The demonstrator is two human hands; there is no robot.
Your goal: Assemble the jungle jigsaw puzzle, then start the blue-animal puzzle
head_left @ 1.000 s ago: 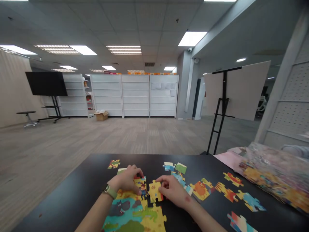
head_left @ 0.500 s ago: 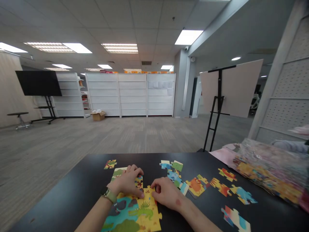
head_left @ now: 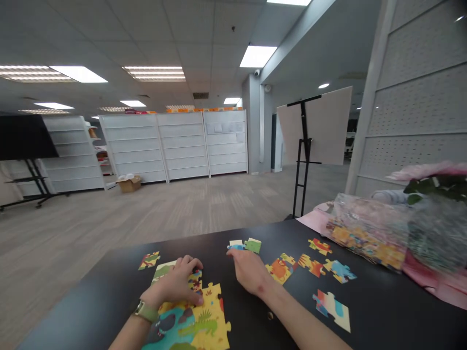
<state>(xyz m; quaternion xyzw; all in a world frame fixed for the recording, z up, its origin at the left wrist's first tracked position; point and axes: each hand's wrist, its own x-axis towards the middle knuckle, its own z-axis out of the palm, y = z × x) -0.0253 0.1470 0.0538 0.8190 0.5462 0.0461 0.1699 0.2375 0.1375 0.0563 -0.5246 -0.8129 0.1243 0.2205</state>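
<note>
partly under left hand (head_left: 174,286), puzzle (head_left: 205,318)

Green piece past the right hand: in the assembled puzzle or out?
Out: black table shows between the green piece and the assembled puzzle. Link to the neighbouring piece: cannot tell.

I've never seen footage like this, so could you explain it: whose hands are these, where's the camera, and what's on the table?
There's no machine: a person works barehanded, and the camera sits on their head, looking forward and down. On the black table lie a partly joined puzzle, scattered pieces and, at the right, clear plastic over what look like more pieces. The left hand rests on the puzzle. The right hand is at a blue and cream piece; whether it grips anything is hidden.
</note>
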